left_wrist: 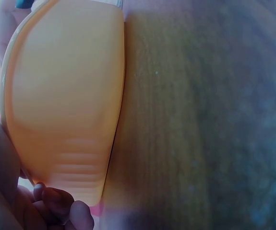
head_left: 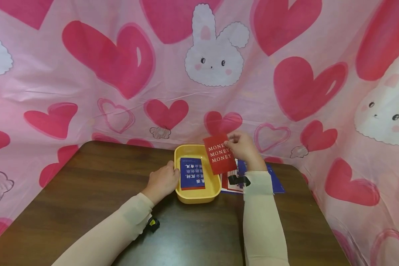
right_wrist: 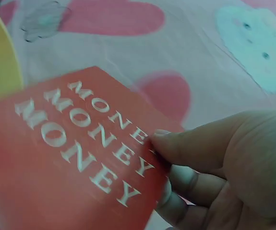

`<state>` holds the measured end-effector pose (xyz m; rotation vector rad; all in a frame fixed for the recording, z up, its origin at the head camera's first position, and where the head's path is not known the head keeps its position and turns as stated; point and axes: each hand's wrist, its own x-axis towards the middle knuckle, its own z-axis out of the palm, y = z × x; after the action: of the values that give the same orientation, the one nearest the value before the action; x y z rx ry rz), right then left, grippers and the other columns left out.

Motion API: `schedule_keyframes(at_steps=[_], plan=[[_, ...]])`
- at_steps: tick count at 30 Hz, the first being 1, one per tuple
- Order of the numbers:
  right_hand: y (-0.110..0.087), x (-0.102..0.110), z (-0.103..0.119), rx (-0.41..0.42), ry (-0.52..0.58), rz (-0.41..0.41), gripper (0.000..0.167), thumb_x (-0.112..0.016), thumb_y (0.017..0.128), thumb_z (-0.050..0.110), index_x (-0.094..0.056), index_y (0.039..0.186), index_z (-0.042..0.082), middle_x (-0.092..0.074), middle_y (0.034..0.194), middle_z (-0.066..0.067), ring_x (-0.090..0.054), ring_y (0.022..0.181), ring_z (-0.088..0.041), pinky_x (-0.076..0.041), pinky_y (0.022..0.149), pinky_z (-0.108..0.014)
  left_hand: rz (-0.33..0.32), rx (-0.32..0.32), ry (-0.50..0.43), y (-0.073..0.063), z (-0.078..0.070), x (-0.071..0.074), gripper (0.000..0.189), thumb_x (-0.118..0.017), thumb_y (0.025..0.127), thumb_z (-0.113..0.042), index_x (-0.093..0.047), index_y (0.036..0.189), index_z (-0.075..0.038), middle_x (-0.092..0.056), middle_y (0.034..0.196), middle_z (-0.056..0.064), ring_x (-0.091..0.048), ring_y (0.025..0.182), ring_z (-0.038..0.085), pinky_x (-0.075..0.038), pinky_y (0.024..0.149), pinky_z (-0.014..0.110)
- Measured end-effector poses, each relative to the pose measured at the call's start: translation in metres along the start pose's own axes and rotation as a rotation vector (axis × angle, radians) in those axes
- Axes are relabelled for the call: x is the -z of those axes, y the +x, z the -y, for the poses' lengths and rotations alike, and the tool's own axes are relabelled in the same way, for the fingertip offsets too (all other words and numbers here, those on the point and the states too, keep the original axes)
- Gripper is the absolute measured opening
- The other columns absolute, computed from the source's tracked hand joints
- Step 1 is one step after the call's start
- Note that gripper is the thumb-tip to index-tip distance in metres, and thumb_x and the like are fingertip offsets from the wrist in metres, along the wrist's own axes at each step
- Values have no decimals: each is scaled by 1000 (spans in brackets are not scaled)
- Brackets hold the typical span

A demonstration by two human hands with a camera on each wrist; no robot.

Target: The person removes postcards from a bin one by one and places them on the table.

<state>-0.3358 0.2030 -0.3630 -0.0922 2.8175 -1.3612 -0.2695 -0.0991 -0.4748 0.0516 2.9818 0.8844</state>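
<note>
In the head view my right hand [head_left: 244, 148] holds up a red card [head_left: 218, 161] with MONEY printed on it in three white lines. Its thumb presses one edge of the card, the fingers behind, as the right wrist view shows. The card hangs above the right side of a yellow plastic tray [head_left: 195, 200]. My left hand [head_left: 162, 181] grips the tray's left rim, and curled fingers [left_wrist: 56, 200] show at the tray's end in the left wrist view. Inside the tray lies a blue card [head_left: 191, 174] with white characters, a red edge showing beneath it.
Right of the tray, partly under my right wrist, lie blue and white printed sheets or cards [head_left: 276, 181]. The dark wooden table [head_left: 96, 192] ends at a pink cloth backdrop [head_left: 173, 85] with hearts and rabbits, close behind the tray.
</note>
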Motion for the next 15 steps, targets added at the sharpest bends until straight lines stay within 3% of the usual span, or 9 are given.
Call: schedule_keyframes(at_steps=[8, 11, 15], plan=[[-10, 36, -10, -53, -5, -170, 40, -66, 115, 28, -72, 149, 8, -76, 139, -24, -75, 114, -38, -67, 98, -59, -1, -2, 1, -1, 2, 1, 43, -45, 118, -39, -61, 137, -3, -76, 105, 10, -73, 101, 33, -50, 103, 62], [-12, 46, -17, -57, -17, -226, 41, -63, 117, 27, -70, 152, 7, -75, 139, -25, -74, 115, -39, -66, 99, -60, 6, 1, -3, -1, 4, 1, 43, -44, 119, -38, -61, 137, -3, -74, 102, 10, -71, 99, 32, -50, 104, 62], [-14, 59, -31, -134, -3, -298, 45, -58, 118, 28, -66, 158, 10, -72, 142, -24, -71, 117, -37, -66, 99, -59, 4, 6, -6, -2, 4, 1, 43, -44, 119, -39, -60, 137, -3, -73, 100, 9, -71, 98, 32, -50, 104, 62]])
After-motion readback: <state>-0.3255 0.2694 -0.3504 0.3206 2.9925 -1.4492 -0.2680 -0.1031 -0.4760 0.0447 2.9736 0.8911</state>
